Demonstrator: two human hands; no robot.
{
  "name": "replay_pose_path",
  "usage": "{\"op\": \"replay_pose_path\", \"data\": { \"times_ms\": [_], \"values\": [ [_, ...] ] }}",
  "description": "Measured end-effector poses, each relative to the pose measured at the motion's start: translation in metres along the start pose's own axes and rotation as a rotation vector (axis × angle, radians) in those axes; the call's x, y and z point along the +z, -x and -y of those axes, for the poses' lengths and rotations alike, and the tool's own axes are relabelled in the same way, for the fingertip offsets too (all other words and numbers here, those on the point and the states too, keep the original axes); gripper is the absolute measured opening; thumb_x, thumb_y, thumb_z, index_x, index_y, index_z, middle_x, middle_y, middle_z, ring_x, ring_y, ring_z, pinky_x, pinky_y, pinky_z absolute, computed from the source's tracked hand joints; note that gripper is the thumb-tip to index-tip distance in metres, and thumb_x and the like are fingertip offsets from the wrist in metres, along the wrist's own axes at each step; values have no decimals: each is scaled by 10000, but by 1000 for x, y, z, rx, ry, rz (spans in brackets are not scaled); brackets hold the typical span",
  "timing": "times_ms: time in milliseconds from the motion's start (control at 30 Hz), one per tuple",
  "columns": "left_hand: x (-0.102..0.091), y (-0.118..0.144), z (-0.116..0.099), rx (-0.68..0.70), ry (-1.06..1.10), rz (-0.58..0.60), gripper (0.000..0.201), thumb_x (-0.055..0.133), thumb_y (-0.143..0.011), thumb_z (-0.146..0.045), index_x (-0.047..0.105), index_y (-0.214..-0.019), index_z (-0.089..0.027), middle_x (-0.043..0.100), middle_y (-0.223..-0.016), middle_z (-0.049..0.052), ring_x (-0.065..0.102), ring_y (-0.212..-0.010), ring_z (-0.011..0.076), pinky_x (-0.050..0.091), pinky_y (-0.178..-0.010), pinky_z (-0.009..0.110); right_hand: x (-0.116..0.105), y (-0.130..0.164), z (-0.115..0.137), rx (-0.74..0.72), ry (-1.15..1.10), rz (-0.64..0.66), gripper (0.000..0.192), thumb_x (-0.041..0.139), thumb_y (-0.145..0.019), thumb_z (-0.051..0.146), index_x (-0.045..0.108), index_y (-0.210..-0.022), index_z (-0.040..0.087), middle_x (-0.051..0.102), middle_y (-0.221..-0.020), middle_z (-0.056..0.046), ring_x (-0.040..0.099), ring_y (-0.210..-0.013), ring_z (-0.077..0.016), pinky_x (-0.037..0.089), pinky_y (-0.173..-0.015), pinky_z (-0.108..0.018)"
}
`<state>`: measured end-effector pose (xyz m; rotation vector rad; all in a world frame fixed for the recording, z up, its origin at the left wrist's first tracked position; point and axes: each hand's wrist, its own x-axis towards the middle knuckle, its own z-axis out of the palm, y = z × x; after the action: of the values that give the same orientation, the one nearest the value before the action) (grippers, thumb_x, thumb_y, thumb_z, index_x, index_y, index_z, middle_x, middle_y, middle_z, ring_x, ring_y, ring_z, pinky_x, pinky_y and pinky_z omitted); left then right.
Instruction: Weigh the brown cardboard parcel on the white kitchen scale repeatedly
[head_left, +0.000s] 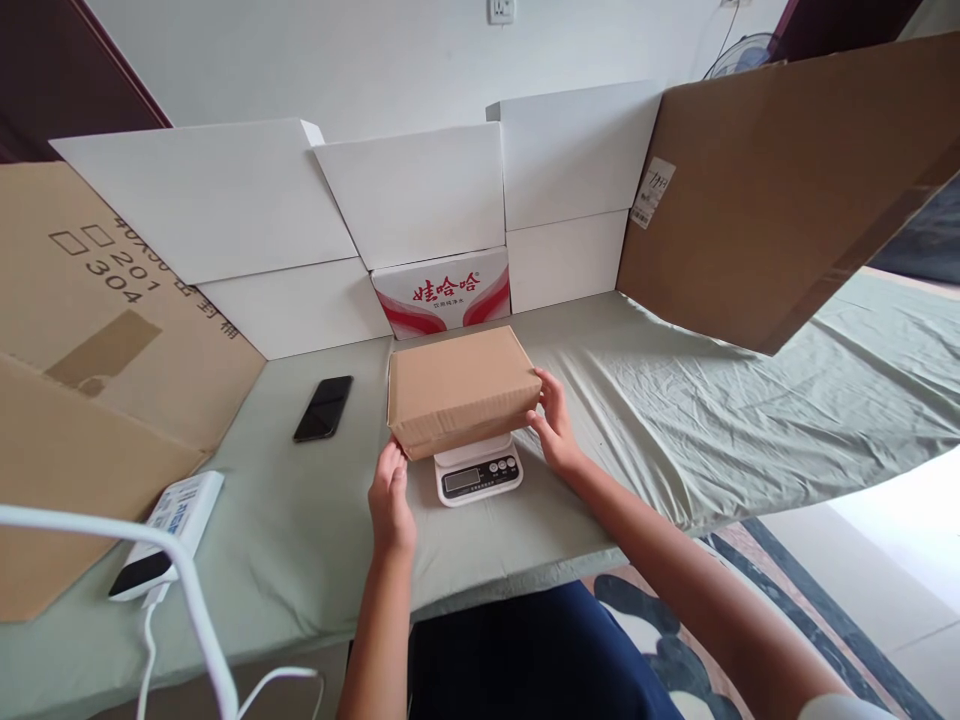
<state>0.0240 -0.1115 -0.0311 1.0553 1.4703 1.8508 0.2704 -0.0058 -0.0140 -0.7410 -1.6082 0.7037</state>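
Observation:
A closed brown cardboard box (465, 380) sits at or just above a white kitchen scale (480, 478); I cannot tell whether its full weight rests there. The scale's front, with its grey display and round buttons, sticks out below the box, while its weighing plate is mostly covered. My left hand (391, 492) grips the box's lower front left corner, fingertips partly hidden under it. At the right end, my right hand (555, 420) is closed around the front corner, thumb on the near side and fingers along the end.
A black phone (324, 408) lies left of the box on the green cloth (262, 550). Farther left are a white power bank (171, 535) with a cable and a curved white tube (187, 590). White boxes (416, 195) and large cardboard panels (787, 190) wall in the back and sides.

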Motion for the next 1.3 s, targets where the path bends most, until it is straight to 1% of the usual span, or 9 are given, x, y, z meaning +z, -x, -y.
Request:
{"op": "replay_pose_path", "data": {
  "times_ms": [133,367,567,900,1133,1300],
  "values": [
    [0,1,0,7,6,2,663,575,-892,-583,588,-1416,-177,596,-1470,175,515,-1422,316,350,-1215,465,-1,0,3,6,18,-7,604,479,-975,611,358,-1487,315,449,-1485,-122,472,-1364,-319,482,-1084,-526],
    [1,1,-2,-1,22,-7,674,580,-886,-586,586,-1419,-173,595,-1471,177,512,-1424,324,341,-1219,481,-1,-1,4,-7,13,-12,596,488,-970,616,375,-1473,317,463,-1454,-122,479,-1348,-322,488,-1073,-526],
    [1,2,0,8,19,-16,660,566,-904,-560,576,-1428,-159,584,-1479,192,507,-1429,324,364,-1206,472,-1,-1,5,-14,14,-16,589,484,-975,606,376,-1477,318,466,-1444,-120,482,-1341,-317,486,-1075,-524],
    [1,2,-2,33,18,-5,674,552,-923,-556,534,-1477,-172,545,-1525,183,478,-1454,311,347,-1219,451,-1,0,3,-21,52,-28,637,421,-986,642,324,-1534,331,402,-1541,-110,464,-1366,-317,478,-1090,-527],
    [2,2,-2,29,28,-14,689,566,-905,-572,545,-1463,-169,552,-1520,182,488,-1446,313,361,-1213,455,-1,-1,5,-21,37,-14,620,441,-986,634,354,-1524,339,415,-1558,-96,438,-1399,-321,474,-1100,-537],
    [2,2,-2,21,17,-11,678,549,-925,-558,534,-1480,-168,543,-1529,183,477,-1455,308,351,-1219,450,-1,-1,6,-16,27,-17,617,446,-986,634,365,-1520,337,421,-1558,-96,445,-1395,-322,478,-1097,-538]
  ]
}}
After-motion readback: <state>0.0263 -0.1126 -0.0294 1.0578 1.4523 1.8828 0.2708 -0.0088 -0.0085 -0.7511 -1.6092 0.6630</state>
